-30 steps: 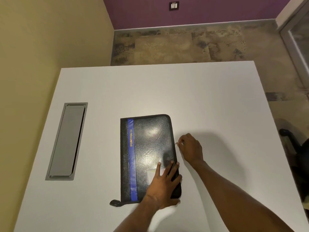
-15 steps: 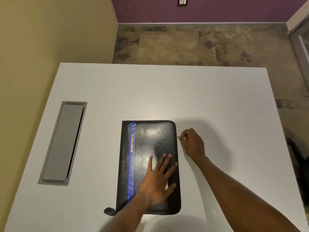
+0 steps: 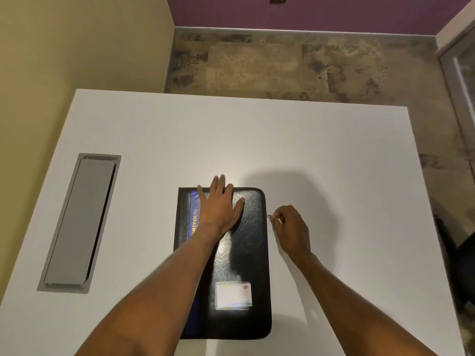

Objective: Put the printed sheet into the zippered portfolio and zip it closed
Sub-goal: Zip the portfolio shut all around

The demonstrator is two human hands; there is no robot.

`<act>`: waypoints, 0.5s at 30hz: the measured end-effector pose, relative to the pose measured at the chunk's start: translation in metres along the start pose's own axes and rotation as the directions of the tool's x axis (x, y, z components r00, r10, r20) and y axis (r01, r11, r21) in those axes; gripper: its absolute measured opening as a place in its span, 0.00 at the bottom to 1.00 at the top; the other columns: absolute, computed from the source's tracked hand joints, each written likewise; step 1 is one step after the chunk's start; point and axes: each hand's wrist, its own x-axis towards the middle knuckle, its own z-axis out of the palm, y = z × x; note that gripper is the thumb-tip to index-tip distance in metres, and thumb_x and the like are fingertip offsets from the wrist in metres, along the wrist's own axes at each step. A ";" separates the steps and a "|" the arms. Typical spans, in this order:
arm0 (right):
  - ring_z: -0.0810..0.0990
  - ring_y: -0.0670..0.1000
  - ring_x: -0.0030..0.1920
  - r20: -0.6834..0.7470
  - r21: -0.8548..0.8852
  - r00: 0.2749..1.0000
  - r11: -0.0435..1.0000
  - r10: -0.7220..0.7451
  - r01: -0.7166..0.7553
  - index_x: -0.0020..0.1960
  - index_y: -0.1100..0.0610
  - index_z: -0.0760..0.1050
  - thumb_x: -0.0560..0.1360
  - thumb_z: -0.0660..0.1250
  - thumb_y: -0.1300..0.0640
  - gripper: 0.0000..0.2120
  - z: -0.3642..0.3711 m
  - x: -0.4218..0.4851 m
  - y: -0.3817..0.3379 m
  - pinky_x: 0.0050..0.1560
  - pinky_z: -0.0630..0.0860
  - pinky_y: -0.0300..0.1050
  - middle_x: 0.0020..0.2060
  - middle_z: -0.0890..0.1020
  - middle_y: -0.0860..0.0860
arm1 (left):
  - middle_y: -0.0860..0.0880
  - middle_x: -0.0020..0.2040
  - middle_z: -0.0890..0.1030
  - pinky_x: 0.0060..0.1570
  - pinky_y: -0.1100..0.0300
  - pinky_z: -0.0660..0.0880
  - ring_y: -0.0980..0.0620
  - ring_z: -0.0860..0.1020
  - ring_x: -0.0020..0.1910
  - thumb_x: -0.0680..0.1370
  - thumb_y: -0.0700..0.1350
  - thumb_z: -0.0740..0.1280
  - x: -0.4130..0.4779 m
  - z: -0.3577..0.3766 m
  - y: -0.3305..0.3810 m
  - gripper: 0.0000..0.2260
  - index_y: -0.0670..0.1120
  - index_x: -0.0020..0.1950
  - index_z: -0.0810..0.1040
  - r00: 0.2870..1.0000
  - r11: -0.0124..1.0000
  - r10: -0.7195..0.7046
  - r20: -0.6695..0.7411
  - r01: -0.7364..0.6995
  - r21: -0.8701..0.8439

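Observation:
The black zippered portfolio (image 3: 246, 253) lies flat and folded shut on the white table (image 3: 334, 155), with a blue stripe down its left side and a clear card pocket (image 3: 233, 295) near its front edge. My left hand (image 3: 218, 204) rests flat, fingers spread, on the portfolio's far end. My right hand (image 3: 290, 227) pinches the small metal zipper pull (image 3: 270, 216) at the portfolio's right edge, near the far corner. The printed sheet is not visible.
A grey cable-access flap (image 3: 79, 222) is set into the table at the left. A dark chair (image 3: 460, 258) stands past the table's right edge. A yellow wall lies to the left, with tiled floor beyond the far edge.
My left hand slid from the portfolio's near end up to its far end, uncovering the card pocket. My right hand moved along the right edge toward the far corner with the zipper pull.

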 end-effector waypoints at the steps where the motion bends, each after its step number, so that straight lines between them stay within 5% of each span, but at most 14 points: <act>1: 0.79 0.48 0.45 -0.012 0.006 1.000 1.000 -0.004 0.004 0.49 0.49 0.74 0.81 0.68 0.55 0.04 0.000 0.000 0.000 0.48 0.82 0.54 0.45 0.78 0.44 | 0.44 0.85 0.55 0.79 0.30 0.44 0.45 0.49 0.85 0.85 0.62 0.54 -0.001 0.002 0.002 0.26 0.47 0.77 0.68 1.000 1.000 -0.007 -0.015 0.007 -0.021; 9: 0.79 0.50 0.43 -0.052 0.033 0.999 0.999 0.014 -0.012 0.48 0.46 0.71 0.81 0.65 0.55 0.06 -0.010 0.031 -0.009 0.48 0.80 0.55 0.47 0.77 0.44 | 0.47 0.69 0.71 0.79 0.31 0.47 0.47 0.69 0.73 0.83 0.60 0.57 -0.011 0.004 0.022 0.23 0.48 0.71 0.73 0.993 0.994 0.026 -0.118 -0.038 -0.098; 15: 0.80 0.51 0.47 0.115 0.005 0.986 0.992 -0.123 0.123 0.47 0.51 0.80 0.78 0.70 0.58 0.03 -0.024 0.081 -0.011 0.50 0.79 0.56 0.47 0.79 0.47 | 0.47 0.66 0.72 0.80 0.32 0.45 0.46 0.70 0.70 0.82 0.61 0.57 -0.011 0.011 0.028 0.23 0.48 0.70 0.73 0.990 0.993 0.031 -0.134 -0.046 -0.107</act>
